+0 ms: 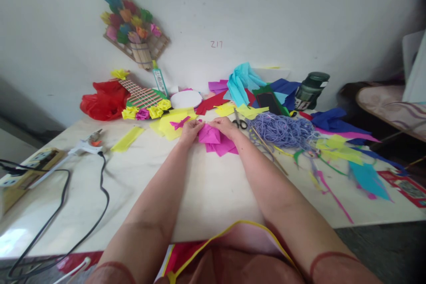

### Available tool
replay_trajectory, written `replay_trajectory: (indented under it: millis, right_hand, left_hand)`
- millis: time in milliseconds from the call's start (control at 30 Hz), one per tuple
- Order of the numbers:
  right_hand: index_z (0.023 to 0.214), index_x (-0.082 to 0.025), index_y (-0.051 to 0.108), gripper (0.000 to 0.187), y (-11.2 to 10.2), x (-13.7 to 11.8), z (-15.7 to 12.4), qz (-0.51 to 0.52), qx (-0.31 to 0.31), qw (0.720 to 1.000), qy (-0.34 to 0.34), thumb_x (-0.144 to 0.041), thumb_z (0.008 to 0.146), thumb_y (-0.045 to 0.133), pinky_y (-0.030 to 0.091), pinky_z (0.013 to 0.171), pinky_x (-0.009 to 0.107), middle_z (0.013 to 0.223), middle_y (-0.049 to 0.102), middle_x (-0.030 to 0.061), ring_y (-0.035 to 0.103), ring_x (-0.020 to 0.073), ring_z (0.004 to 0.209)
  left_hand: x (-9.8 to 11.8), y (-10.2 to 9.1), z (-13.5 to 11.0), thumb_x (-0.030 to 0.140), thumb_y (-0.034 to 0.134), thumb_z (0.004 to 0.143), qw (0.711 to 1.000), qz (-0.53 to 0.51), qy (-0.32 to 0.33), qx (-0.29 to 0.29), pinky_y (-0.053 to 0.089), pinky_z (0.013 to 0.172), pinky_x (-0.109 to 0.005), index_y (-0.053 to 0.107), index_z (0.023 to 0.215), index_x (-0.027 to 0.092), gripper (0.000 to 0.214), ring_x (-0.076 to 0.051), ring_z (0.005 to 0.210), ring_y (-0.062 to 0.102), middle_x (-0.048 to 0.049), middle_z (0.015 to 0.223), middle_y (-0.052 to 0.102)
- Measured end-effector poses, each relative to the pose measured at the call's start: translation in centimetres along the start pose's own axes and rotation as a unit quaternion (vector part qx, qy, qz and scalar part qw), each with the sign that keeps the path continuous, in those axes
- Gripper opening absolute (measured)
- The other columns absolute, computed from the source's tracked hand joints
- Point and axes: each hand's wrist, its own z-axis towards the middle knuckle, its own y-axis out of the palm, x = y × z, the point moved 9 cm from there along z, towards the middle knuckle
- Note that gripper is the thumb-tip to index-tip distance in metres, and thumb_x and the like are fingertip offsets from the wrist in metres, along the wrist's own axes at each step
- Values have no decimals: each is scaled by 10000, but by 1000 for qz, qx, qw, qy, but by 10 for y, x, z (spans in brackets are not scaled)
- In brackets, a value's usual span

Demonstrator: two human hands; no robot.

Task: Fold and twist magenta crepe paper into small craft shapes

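Note:
Both hands meet over the middle of the white table, at a folded piece of magenta crepe paper [209, 134]. My left hand [191, 132] pinches its left edge. My right hand [223, 127] has its fingers closed on the upper right edge. More magenta paper [223, 147] lies beneath and to the right of the held piece. A small magenta scrap [179, 123] rests on yellow paper sheets [169, 125] beside my left hand. Black-handled scissors [239, 123] lie just right of my right hand.
A tangle of purple yarn [282, 129] and a wooden stick [269, 151] lie at right. Behind are a dark green jar [312, 91], blue crepe paper [244, 82] and a flower-trimmed stick craft [143, 97]. A glue gun [88, 145] and power strip [29, 168] with black cord occupy the left.

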Motion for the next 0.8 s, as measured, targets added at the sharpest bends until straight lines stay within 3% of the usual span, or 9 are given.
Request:
replay_trajectory:
  millis: [167, 467, 567, 633, 800]
  right_hand:
    - [563, -165, 513, 306, -3, -1, 0, 0, 12, 1000, 4, -444, 635, 615, 305, 539, 240, 509, 452, -54, 370, 91, 539]
    - [528, -190, 404, 394, -8, 4, 4, 13, 42, 999, -9, -504, 663, 599, 241, 510, 245, 494, 344, -70, 300, 81, 513]
    - [546, -179, 468, 344, -8, 9, 5, 13, 47, 999, 8, -475, 631, 621, 276, 518, 244, 499, 411, -63, 344, 86, 516]
    - [571, -169, 521, 306, -9, 10, 5, 13, 56, 998, 17, -452, 623, 625, 306, 528, 245, 513, 465, -52, 382, 92, 521]
    - [587, -176, 562, 281, -11, 12, 4, 44, 79, 995, 29, -442, 643, 633, 362, 506, 255, 507, 522, -31, 451, 113, 500]
  left_hand:
    - [5, -1, -3, 475, 731, 618, 1000, -17, -1, 11, 234, 399, -207, 509, 603, 168, 379, -59, 409, 345, 56, 468, 440]
    - [0, 4, 0, 406, 777, 568, 999, -35, -1, -32, 327, 458, -212, 559, 634, 151, 341, -80, 483, 451, 25, 544, 536]
    - [-1, 4, -1, 390, 780, 563, 999, -47, -1, -24, 348, 468, -214, 556, 651, 151, 339, -84, 485, 475, 24, 551, 550]
    - [3, 5, -3, 378, 783, 560, 997, -68, 5, -21, 383, 495, -218, 571, 723, 152, 350, -94, 504, 511, 21, 575, 576]
    - [20, 11, -11, 346, 744, 624, 992, -110, 38, -57, 450, 587, -243, 549, 1159, 188, 591, -116, 563, 578, 22, 639, 633]
